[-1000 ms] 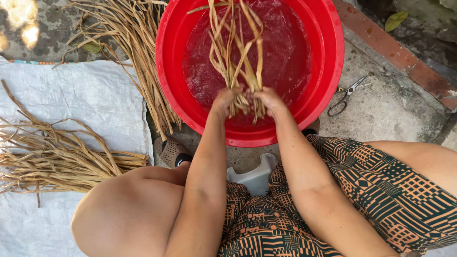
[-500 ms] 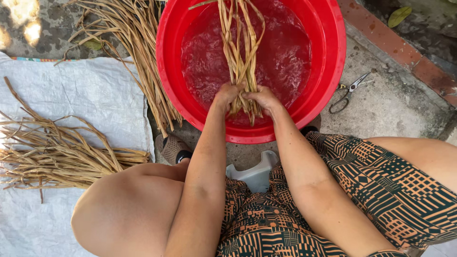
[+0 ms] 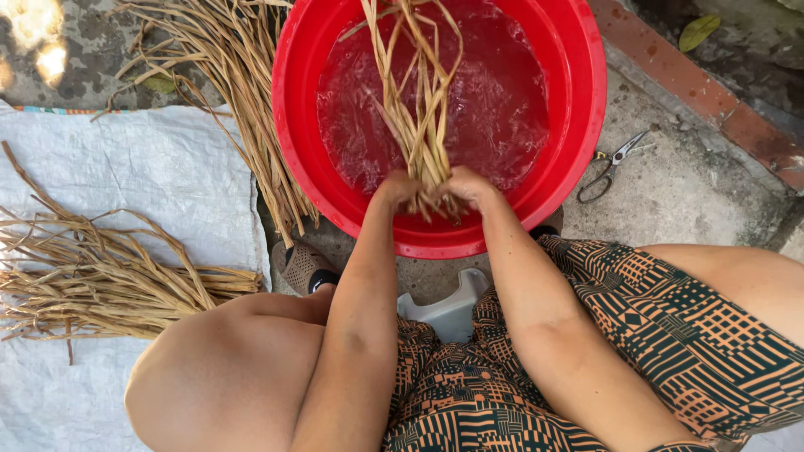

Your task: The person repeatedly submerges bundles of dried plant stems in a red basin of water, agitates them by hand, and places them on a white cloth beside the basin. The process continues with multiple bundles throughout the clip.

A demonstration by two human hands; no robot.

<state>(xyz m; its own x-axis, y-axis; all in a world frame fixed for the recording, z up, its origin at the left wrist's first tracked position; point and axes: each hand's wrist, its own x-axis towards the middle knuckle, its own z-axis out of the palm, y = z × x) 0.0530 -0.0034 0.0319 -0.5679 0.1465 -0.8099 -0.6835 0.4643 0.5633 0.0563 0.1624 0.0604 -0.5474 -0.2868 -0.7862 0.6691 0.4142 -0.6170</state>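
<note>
Since a moment ago our hands have shifted only a little along the near rim, and the strands now fan out closer together over the water. We hold a bundle [image 3: 416,109] of dry tan strands at its lower end, low in the middle of the frame, where it crosses the near side of a red basin [image 3: 578,125]. Our left hand [image 3: 396,189] and right hand [image 3: 469,186] sit side by side, the fingers of both closed tight around the bundle, its short cut ends poking out below them. From our grip the strands run up and away over the rippled water [image 3: 502,109], reaching the top edge of the frame. Left of the basin a loose pile [image 3: 226,92] of the same strands lies slanting on the concrete, touching the basin's outer wall. At the far left a second sheaf [image 3: 100,280] rests on a white sack [image 3: 142,176] spread on the ground. Scissors [image 3: 615,161] lie on the concrete just right of the basin. Below the rim we see a sandal [image 3: 303,266] and a pale plastic stool [image 3: 448,308] between our knees.
</note>
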